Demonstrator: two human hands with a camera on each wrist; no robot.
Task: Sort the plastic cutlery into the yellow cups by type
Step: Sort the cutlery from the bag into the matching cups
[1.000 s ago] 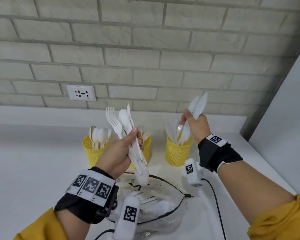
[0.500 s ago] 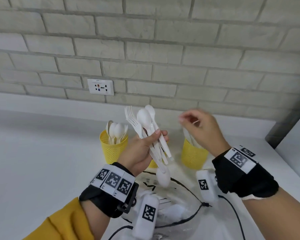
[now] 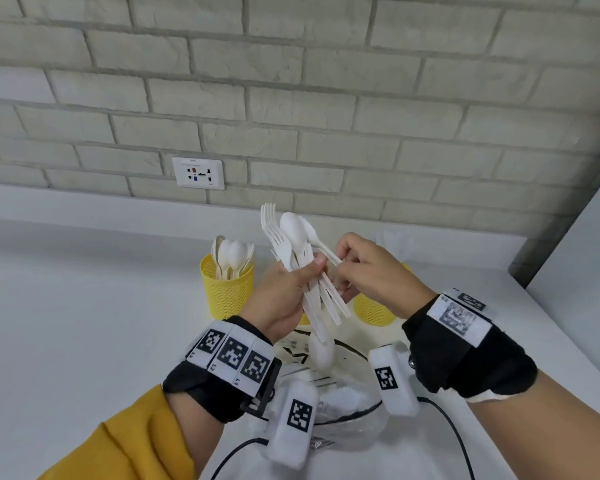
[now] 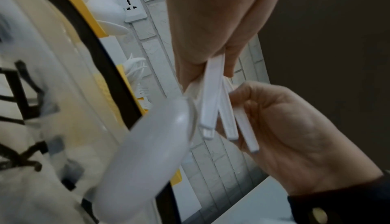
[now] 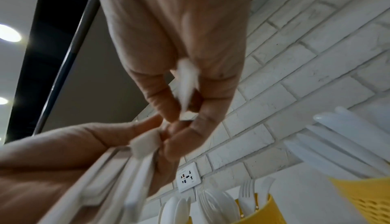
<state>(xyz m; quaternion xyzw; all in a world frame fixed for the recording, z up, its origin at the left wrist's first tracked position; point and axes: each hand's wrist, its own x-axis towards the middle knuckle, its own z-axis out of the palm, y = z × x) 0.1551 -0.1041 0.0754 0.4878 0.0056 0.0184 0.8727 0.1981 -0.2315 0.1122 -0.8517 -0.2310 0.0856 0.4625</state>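
Note:
My left hand (image 3: 305, 271) grips a bundle of white plastic cutlery (image 3: 291, 244), forks and spoons pointing up, above the counter. My right hand (image 3: 342, 268) pinches the handle of the rightmost spoon (image 3: 310, 232) in that bundle. In the left wrist view the handles (image 4: 213, 104) hang below my left hand beside the right hand (image 4: 284, 119). The left yellow cup (image 3: 226, 292) holds spoons. The right yellow cup (image 3: 374, 311) is half hidden behind my right hand; in the right wrist view it (image 5: 369, 199) holds knives. The middle cup (image 5: 259, 211) holds forks.
A clear bag with a black cord (image 3: 333, 386) and more cutlery lies on the white counter (image 3: 84, 323) under my wrists. A brick wall with a socket (image 3: 198, 173) stands behind the cups. A white panel (image 3: 582, 254) borders the right side.
The right hand let go of the knives at the right cup and moved left to the bundle, where it now pinches a spoon. The left hand kept holding the bundle.

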